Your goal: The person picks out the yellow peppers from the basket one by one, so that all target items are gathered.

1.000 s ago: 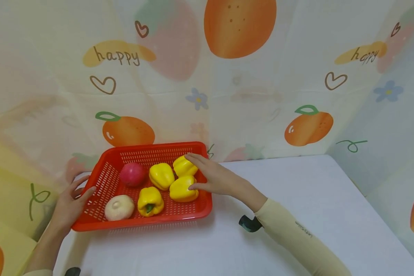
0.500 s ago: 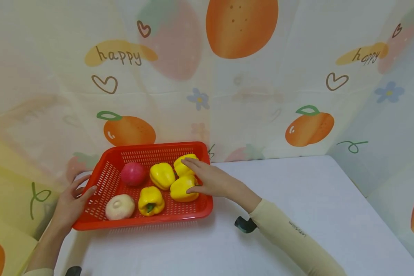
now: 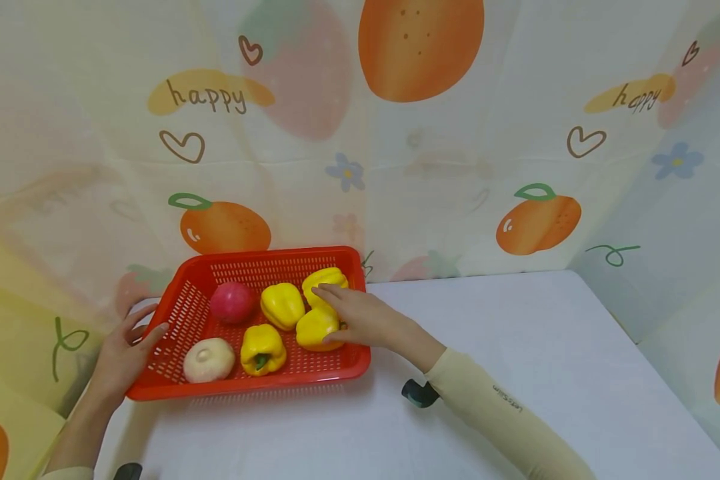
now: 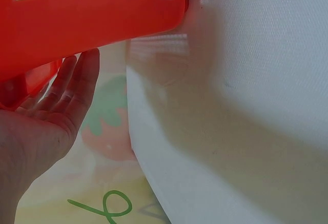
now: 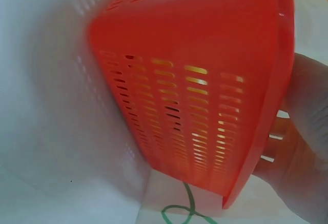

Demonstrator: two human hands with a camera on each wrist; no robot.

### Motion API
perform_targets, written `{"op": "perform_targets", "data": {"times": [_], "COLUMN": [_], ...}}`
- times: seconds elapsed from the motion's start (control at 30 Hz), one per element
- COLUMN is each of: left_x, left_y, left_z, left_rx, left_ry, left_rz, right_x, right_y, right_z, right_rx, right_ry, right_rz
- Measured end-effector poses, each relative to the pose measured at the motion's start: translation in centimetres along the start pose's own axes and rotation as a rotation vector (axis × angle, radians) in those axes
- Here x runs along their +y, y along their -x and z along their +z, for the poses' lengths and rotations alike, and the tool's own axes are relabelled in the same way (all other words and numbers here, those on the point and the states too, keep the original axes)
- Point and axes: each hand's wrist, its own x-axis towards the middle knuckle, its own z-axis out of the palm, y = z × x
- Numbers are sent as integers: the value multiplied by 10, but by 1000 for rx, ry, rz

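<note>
In the head view a red slotted basket [image 3: 276, 383] stands on the white table. It holds several yellow bell peppers [image 3: 282, 307], a round pinkish-red item [image 3: 231, 303] and a whitish round item with a raised knob [image 3: 209, 361]. My left hand [image 3: 120, 353] holds the basket's left rim, thumb over it; the left wrist view shows fingers [image 4: 77, 88] under the rim. My right hand [image 3: 366, 319] reaches over the right rim. Its spread fingers lie over the two rightmost peppers, thumb beside the lower one [image 3: 318, 329]. Whether they touch cannot be told.
A cloth printed with fruit [image 3: 420, 200] hangs right behind the basket and along both sides. White tabletop [image 3: 486, 320] extends to the right and in front. A dark wrist-worn piece [image 3: 420, 393] sits under the right forearm.
My right hand has shifted slightly left and toward me over the peppers, showing more of the far one. My left hand still holds the rim, and the basket has stayed in place.
</note>
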Motion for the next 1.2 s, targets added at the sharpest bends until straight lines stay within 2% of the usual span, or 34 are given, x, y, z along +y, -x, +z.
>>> {"op": "perform_targets", "data": {"times": [0.17,0.57,0.93,1.2], "left_x": [-1,-1,1,-2], "left_y": [-1,-1,0,-1], "left_z": [-1,1,1,0], "left_rx": [-2,1,-3,0], "left_ry": [-9,-20,-9,-13], "left_rz": [-14,-39,-32,-29], "right_x": [-5,-13,-17,-17], "right_y": [-6,-25,-33,-36], "right_z": [4,6,15,19], "right_rx": [-16,-95,-150,-149], "right_ry": [69,322,383,383], "right_rz": [20,96,180,173]}}
